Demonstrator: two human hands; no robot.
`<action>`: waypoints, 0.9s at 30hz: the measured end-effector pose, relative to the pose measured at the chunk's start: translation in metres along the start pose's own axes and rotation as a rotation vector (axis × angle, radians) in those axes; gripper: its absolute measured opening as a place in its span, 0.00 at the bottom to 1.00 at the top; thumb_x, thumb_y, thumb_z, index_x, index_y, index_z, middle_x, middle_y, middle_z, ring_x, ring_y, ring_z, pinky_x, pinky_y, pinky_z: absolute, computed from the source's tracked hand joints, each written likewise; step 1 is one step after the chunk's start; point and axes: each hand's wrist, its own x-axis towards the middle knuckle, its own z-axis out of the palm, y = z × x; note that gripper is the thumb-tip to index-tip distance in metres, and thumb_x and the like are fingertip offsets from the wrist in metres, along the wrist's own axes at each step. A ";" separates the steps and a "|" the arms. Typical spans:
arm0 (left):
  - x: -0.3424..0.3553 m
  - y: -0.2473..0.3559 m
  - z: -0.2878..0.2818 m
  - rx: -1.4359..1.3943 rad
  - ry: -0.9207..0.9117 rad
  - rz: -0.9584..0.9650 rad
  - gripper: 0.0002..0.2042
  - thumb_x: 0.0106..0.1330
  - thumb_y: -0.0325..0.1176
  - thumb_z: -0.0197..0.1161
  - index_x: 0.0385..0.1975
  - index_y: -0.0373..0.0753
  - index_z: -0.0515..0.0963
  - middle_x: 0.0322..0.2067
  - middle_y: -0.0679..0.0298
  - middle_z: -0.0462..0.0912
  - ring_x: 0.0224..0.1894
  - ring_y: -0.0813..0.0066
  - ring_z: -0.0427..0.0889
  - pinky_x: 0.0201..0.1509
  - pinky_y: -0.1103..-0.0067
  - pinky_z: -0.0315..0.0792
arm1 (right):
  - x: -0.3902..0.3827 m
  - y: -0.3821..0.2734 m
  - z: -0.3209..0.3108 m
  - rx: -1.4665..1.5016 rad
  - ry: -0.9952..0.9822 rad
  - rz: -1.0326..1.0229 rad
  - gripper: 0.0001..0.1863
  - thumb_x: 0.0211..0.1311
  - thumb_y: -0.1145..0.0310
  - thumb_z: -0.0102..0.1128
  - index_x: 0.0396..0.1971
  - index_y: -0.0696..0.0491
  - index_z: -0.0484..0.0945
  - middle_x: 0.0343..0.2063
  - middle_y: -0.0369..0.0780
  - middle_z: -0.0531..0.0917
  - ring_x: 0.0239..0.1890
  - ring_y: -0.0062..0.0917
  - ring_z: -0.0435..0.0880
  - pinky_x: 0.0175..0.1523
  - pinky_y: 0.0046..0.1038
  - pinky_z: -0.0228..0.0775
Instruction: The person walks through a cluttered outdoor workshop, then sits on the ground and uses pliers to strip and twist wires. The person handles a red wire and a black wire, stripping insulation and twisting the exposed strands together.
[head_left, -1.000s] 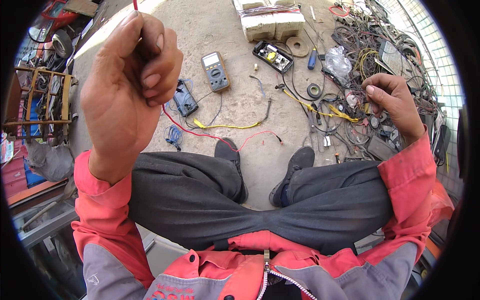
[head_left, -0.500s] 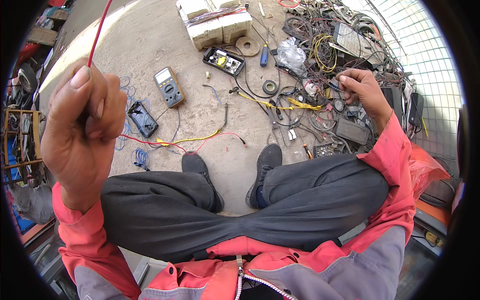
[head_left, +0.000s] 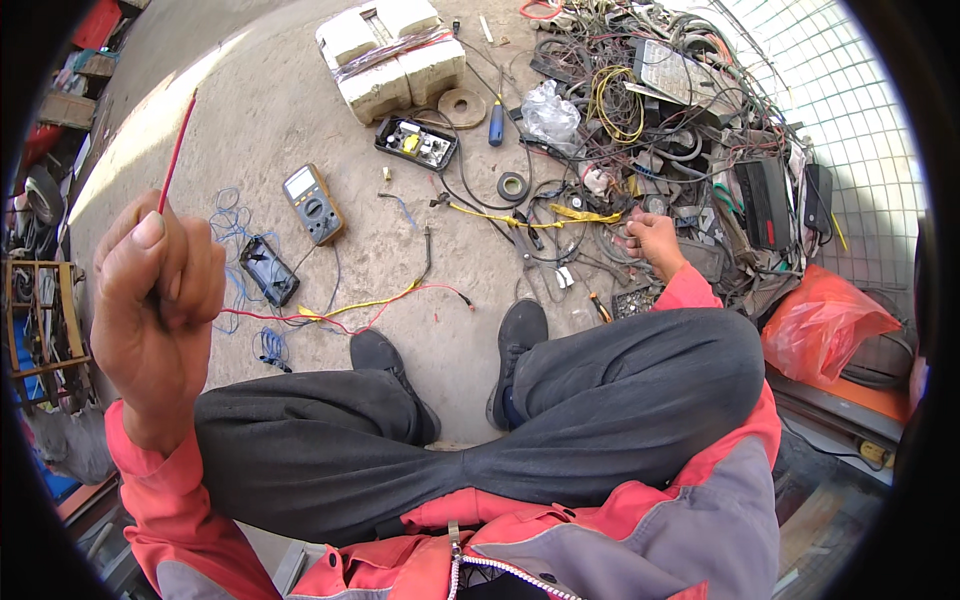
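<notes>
My left hand [head_left: 158, 300] is raised and closed around a red wire [head_left: 178, 150]. One end sticks up above the fist, while the rest runs down across the floor toward my shoes. On that stretch it passes beside a yellow-wrapped cable [head_left: 380, 298]. Out over the near edge of the heap of cables, my right hand [head_left: 652, 243] has its fingers drawn together. Whatever they hold, if anything, cannot be made out. Close to it lie a yellow strap [head_left: 585, 214] and a pair of pliers [head_left: 522, 245].
A multimeter [head_left: 313, 205], an opened black case with a circuit board [head_left: 415, 143], an empty black cover [head_left: 268, 272], a blue screwdriver [head_left: 497, 122] and a black tape roll [head_left: 513, 186] lie on the floor. A foam block [head_left: 390, 65] stands beyond. Right: cable heap [head_left: 690, 140], red bag [head_left: 825, 325].
My right hand has moved left and down toward the near part of the cable heap. My left hand is slightly lower, still gripping the red wire, whose upper end now shows. The view has shifted.
</notes>
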 end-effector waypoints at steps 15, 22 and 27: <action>0.005 -0.014 -0.004 0.095 0.128 -0.070 0.16 0.72 0.38 0.47 0.20 0.42 0.58 0.12 0.71 0.55 0.12 0.86 0.48 0.15 0.84 0.44 | 0.096 0.031 0.015 -1.063 0.060 -0.434 0.21 0.54 0.70 0.56 0.51 0.52 0.76 0.66 0.46 0.60 0.60 0.49 0.67 0.63 0.42 0.63; 0.006 -0.019 -0.008 0.118 0.139 -0.105 0.17 0.72 0.38 0.47 0.20 0.41 0.59 0.12 0.71 0.56 0.12 0.87 0.49 0.14 0.84 0.44 | 0.111 0.033 0.022 -1.147 0.002 -0.347 0.25 0.55 0.71 0.56 0.56 0.51 0.72 0.65 0.43 0.61 0.60 0.48 0.67 0.63 0.41 0.63; 0.009 -0.019 -0.005 0.163 0.160 -0.103 0.17 0.72 0.39 0.48 0.20 0.41 0.60 0.12 0.71 0.56 0.13 0.87 0.50 0.15 0.84 0.45 | 0.102 0.033 0.013 -0.954 0.223 -0.609 0.20 0.50 0.75 0.61 0.47 0.54 0.78 0.55 0.42 0.74 0.55 0.41 0.72 0.59 0.36 0.65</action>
